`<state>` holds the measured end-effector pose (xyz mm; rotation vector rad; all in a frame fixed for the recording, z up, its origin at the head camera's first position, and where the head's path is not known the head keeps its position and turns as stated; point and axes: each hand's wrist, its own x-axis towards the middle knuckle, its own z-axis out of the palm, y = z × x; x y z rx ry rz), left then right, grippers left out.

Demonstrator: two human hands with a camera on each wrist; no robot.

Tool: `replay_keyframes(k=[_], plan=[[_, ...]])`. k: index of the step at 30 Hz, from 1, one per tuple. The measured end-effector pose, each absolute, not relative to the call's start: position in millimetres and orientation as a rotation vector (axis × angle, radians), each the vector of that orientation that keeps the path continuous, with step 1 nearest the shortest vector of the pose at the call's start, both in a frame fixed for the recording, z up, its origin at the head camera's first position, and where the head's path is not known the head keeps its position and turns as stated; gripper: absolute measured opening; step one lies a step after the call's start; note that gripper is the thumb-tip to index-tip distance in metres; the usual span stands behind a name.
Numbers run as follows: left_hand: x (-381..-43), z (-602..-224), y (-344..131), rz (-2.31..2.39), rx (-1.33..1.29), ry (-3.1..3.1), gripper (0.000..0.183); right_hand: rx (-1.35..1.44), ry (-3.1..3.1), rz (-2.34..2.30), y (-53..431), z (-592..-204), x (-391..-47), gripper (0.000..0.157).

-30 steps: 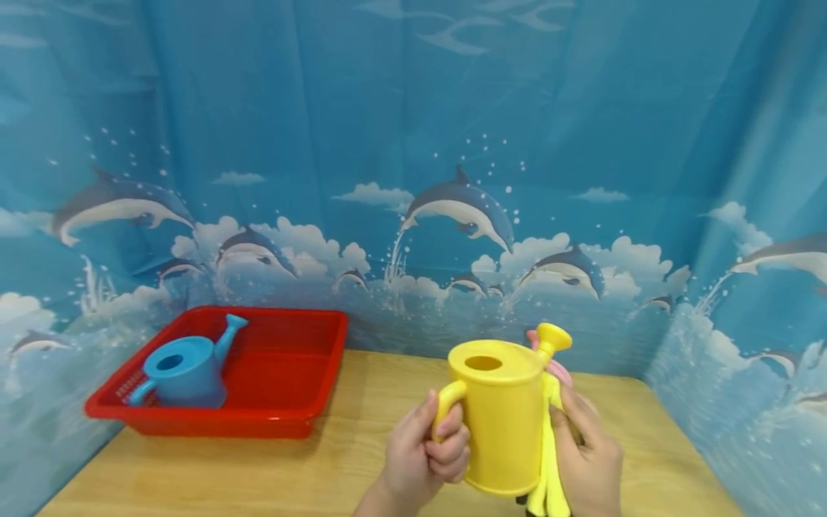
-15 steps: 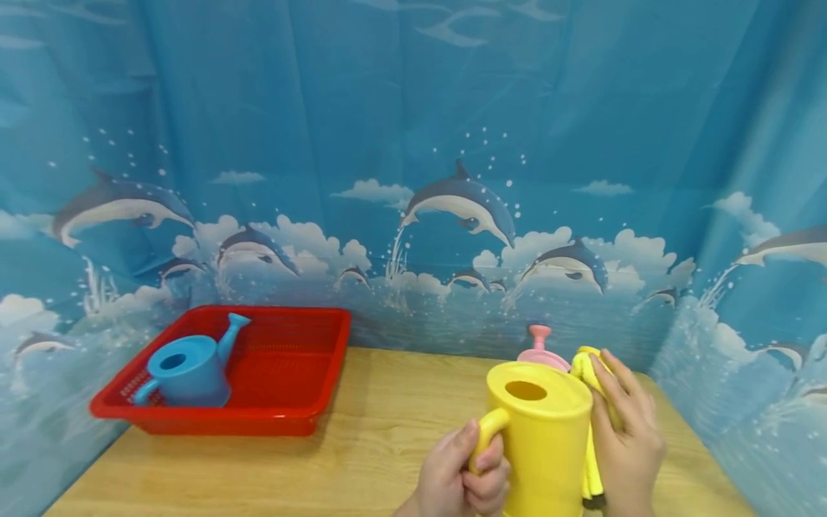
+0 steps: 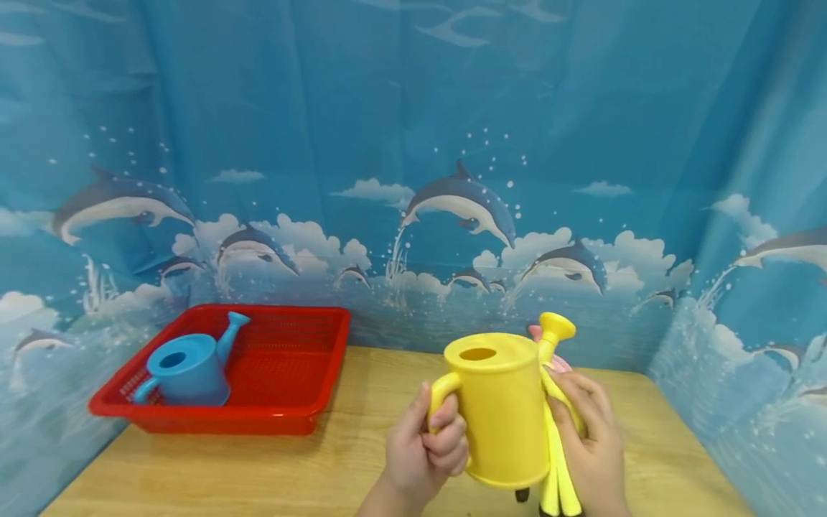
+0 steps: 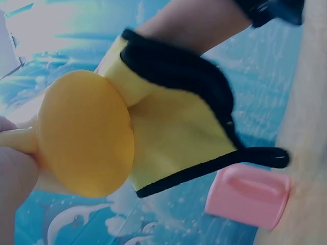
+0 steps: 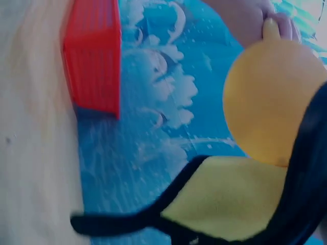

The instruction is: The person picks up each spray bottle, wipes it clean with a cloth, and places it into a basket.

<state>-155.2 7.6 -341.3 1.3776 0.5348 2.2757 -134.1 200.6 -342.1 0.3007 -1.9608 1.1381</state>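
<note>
Between both hands point(image 3: 428, 446), yellow watering can point(image 3: 504, 416)

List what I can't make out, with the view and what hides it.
Head: most of the pink watering can, behind the yellow watering can and yellow cloth.
Head: the cloth's lower end, cut off by the bottom edge.
Head: inside the blue watering can; its small opening shows only shadow.
Left wrist: part of the left hand, past the left edge.
Right wrist: part of the red basket, past the top edge.
</note>
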Motion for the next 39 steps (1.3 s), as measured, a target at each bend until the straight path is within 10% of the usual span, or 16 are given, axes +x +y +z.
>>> replay_keyframes(k=[11, 39], plan=[[-168, -333, -12, 2.37, 1.397, 0.263, 0.039, 0.662, -1.73, 1.17, 184, -355, -141, 0.033], [-153, -339, 12, 2.096, 1.486, 0.586, 0.039, 0.16, -1.739, 0.972, 218, -343, -147, 0.031]])
